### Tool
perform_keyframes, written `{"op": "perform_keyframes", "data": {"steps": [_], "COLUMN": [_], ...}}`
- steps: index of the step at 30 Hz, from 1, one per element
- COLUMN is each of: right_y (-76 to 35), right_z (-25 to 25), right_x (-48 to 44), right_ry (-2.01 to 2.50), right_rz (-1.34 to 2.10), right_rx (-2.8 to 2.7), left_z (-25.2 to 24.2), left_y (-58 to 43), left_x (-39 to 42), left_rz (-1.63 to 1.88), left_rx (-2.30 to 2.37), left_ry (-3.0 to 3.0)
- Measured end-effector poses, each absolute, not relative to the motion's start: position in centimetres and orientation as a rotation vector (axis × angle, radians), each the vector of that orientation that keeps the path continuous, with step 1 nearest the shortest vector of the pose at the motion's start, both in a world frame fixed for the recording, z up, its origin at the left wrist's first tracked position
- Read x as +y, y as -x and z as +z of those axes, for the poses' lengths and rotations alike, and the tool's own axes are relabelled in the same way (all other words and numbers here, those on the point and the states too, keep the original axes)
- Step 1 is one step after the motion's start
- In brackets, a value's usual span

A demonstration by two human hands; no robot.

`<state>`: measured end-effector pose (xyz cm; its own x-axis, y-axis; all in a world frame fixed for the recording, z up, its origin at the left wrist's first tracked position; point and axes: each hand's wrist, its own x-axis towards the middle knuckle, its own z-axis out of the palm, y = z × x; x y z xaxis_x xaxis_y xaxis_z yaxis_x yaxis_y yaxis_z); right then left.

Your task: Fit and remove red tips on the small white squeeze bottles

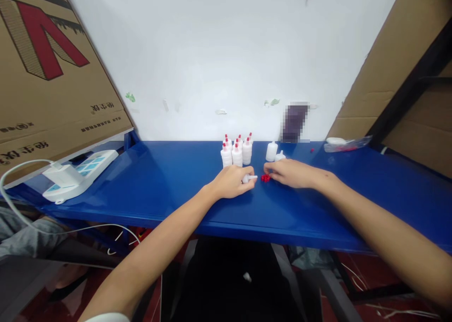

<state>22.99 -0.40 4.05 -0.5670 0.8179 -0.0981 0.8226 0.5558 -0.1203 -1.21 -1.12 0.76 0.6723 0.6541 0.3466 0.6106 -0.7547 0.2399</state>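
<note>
Left fingers [247,187] wrap a bottle [246,178] — right fingers [273,167] curl at red caps [265,178], grip unclear.
Capped bottles [237,158] crowd just beyond the left — table edge [247,230] nearer.

A wide head-worn view from above the person's lap [229,275], facing forward and down across the nearby blue worktop [169,181] to the white wall [219,53] behind it.

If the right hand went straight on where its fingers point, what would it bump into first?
Probably the little red caps by the right hand, though whether it touches them now is unclear.
</note>
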Motion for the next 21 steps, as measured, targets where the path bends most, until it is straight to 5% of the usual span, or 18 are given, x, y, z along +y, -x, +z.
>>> {"op": "perform_keyframes", "data": {"steps": [11,21], "right_y": [-22.9,-20.2], "right_z": [5.2,4.1], "right_x": [-1.1,-3.0], "right_ry": [-1.460,-1.242], "right_rz": [-0.079,-0.476], "right_rx": [2.958,3.261], "left_z": [0.7,0.5], "left_y": [1.2,1.3], "left_x": [-1.1,-0.9], "left_rz": [0.650,0.652], "left_rx": [1.033,0.969], "left_ry": [-2.789,-2.729]}}
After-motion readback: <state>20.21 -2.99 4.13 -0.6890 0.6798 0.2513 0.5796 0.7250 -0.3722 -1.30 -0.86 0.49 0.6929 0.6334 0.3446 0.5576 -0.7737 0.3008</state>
